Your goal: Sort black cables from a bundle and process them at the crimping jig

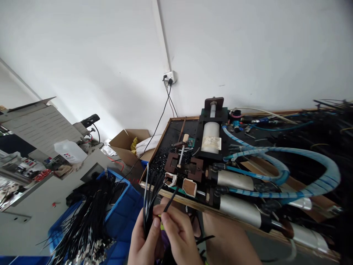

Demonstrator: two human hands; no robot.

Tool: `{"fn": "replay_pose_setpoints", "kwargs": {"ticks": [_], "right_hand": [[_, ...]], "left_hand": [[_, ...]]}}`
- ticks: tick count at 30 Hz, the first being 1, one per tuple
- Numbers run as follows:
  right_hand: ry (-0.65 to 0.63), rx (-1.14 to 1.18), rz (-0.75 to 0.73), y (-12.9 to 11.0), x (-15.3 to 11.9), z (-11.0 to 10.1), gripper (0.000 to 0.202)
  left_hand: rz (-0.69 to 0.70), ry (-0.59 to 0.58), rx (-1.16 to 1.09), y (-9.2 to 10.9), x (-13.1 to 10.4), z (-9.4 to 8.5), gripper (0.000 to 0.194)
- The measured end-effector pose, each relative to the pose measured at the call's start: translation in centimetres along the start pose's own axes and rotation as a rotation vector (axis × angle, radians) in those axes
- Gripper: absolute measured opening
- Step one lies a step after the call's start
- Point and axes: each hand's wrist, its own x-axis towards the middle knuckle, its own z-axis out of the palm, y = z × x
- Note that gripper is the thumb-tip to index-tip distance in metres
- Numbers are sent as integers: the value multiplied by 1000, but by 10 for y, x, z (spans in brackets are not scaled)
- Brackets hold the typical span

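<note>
The left hand (146, 235) has its grip closed around a bundle of black cables (149, 206), while the right hand's (179, 232) grip pinches a single black cable (171, 200), its end near the brown clamp fixture (197, 170) on the counter (190, 127).

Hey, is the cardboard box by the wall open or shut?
Open: the cardboard box has its top uncovered, showing white material and yellow material inside.
</note>
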Motion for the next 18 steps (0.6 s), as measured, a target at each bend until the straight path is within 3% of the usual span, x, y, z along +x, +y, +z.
{"fn": "replay_pose_setpoints", "kwargs": {"ticks": [4,7,9,12,15,18], "right_hand": [[70,-41,59,-1,-12,12,40],[34,80,72,-3,-6,14,46],[1,158,99,-6,1,12,52],[18,213,119,-6,8,10,57],[28,417,199,0,5,15,56],[-79,729,339,4,0,20,52]], "left_hand": [[0,96,-27,-2,-2,-2,46],[5,153,-2,-6,-2,-4,30],[60,206,45,-7,2,-6,30],[171,101,123,0,10,-8,38],[105,-51,119,12,11,-12,53],[-28,80,54,23,3,-14,57]]}}
